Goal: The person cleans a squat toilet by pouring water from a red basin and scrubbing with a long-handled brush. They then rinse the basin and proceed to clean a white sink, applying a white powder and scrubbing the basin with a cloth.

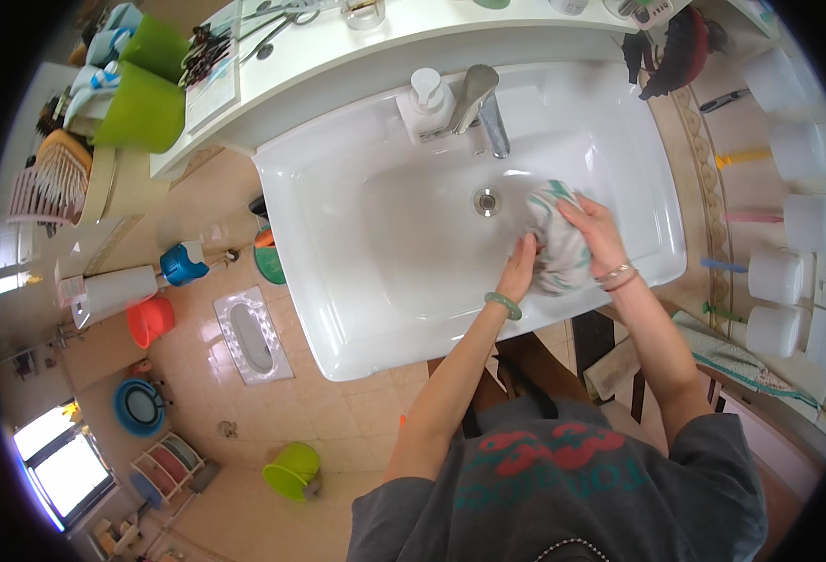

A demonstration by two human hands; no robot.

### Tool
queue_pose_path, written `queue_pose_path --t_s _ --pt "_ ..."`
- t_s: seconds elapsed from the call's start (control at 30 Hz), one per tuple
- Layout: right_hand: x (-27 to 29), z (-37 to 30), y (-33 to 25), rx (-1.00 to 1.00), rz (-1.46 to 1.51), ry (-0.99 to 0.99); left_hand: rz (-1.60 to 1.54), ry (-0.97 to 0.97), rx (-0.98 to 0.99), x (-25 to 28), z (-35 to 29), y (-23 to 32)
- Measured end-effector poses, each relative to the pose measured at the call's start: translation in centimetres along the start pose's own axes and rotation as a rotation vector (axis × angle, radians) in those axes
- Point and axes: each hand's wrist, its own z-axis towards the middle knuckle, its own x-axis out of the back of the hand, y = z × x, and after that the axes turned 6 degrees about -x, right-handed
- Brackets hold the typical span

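Over the right half of the white washbasin [404, 328], I hold a bunched white cloth [563, 258] with green stripes. My right hand [597, 234] grips its right side, fingers curled over the top. At the cloth's left side is my left hand [519, 267], closed against the fabric with its fingertips partly hidden. Behind the cloth stands a chrome faucet [475, 101]; no water stream shows. The metal drain [487, 201] lies just left of the cloth. A white pump bottle [426, 105] stands beside the faucet on the basin's back ledge.
A white shelf [315, 51] runs behind the basin, holding scissors [272, 33] and a glass [363, 13]. Green containers [141, 108] and brushes stand at the left. White cups [776, 276] line the right wall above a hanging towel [741, 361]. Buckets and a squat toilet [252, 335] are on the floor.
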Motion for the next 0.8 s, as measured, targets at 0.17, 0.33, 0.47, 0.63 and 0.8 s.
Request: queue_pose_path --t_s 0.17,0.33,0.47,0.63,0.8 --pt "0.2 12.7 6.5 0.077 -0.246 0.201 -0.092 0.198 0.301 2.1 -2.0 0.0" --pt "-4.8 19.0 13.2 0.25 -0.507 0.288 0.113 0.586 0.134 5.5 -3.1 2.4" --pt "-8.6 16.9 16.5 0.535 -0.696 0.072 0.352 0.474 0.022 9.5 -5.6 3.3" --pt "-1.6 12.2 15.3 0.295 -1.007 -0.506 0.313 0.215 0.14 5.7 -5.7 4.5" --pt "6.6 13.2 9.0 0.274 -1.301 0.053 0.352 0.131 0.017 -2.4 -1.2 -0.1"
